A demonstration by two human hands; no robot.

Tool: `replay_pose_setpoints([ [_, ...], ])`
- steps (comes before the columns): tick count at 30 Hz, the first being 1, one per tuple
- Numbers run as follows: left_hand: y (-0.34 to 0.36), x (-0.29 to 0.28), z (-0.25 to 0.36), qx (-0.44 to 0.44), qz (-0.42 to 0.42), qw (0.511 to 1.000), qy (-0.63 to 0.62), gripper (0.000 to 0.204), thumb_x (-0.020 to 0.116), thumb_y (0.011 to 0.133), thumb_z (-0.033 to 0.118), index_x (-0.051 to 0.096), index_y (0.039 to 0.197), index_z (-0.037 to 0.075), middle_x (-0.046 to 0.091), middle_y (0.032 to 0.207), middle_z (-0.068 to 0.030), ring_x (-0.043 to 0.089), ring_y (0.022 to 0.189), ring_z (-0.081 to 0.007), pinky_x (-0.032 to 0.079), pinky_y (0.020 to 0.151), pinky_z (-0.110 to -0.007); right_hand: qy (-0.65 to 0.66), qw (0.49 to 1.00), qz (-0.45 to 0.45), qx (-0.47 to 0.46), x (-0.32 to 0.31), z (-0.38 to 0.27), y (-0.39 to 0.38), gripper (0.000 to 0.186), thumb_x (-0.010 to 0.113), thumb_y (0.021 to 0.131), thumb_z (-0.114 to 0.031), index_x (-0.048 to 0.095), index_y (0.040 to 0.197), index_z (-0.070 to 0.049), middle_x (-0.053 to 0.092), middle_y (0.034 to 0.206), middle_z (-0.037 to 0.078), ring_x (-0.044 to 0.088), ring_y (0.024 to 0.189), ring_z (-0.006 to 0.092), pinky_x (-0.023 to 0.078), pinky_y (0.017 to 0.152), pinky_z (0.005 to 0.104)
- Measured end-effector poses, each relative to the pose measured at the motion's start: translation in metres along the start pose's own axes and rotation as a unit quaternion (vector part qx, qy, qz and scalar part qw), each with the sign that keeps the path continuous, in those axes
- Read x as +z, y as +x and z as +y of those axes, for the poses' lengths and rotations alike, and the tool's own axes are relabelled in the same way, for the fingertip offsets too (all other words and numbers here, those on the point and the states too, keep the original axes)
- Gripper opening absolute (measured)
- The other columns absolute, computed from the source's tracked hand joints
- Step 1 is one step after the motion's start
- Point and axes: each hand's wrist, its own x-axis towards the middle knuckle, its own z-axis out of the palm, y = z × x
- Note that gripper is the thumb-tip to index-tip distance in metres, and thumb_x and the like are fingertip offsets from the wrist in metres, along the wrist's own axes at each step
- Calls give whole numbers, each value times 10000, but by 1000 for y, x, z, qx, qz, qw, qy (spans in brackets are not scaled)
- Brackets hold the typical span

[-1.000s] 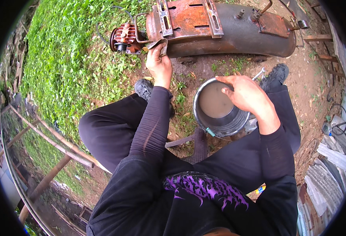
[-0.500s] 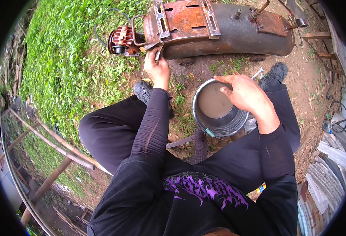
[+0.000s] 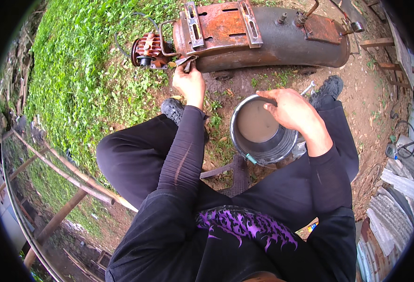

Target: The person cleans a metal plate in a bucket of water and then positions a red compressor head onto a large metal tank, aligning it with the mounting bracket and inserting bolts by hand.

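My left hand (image 3: 189, 85) pinches a folded grey-brown sheet, which looks like sandpaper (image 3: 186, 61), against the lower left end of a rusty metal tank (image 3: 282, 44). The underside of the sheet is hidden. A black bucket (image 3: 266, 152) of murky brown water (image 3: 258, 123) stands between my legs. Over its right rim lies my right hand (image 3: 291, 113), thumb on the inner side and fingers along the edge, holding the bucket. Part of that grip is hidden by the back of the hand.
A reddish finned pump (image 3: 149, 48) sits at the tank's left end, joined by a bent pipe. A wrench (image 3: 309, 87) lies beside my right shoe (image 3: 328, 89). Grass (image 3: 75, 70) spreads left, and corrugated sheets (image 3: 397, 204) are stacked right. Wooden poles (image 3: 63, 169) stand at the left.
My left hand has shifted slightly down, and the folded sheet has turned and spread flatter at the tank's edge. My right hand stays on the bucket rim.
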Motion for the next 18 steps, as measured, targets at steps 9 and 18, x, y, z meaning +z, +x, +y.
replay_pose_setpoints([
  [9, -19, 26, 18, -128, -48, 981, -137, 123, 778, 899, 29, 718, 951, -66, 759, 840, -112, 690, 733, -147, 561, 735, -306, -1, 999, 18, -47, 6, 0, -1, 380, 651, 921, -124, 702, 1289, -46, 712, 1213, 201, 677, 1140, 373, 527, 1034, 439],
  [18, 9, 12, 5, -154, 25, 967, -203, 101, 661, 991, 10, 631, 1086, 23, 719, 911, -71, 638, 681, -105, 500, 554, -254, 8, 1000, 0, 5, -1, 2, -5, 411, 663, 946, -142, 667, 1353, -81, 695, 1231, 234, 655, 1160, 408, 520, 1017, 472],
])
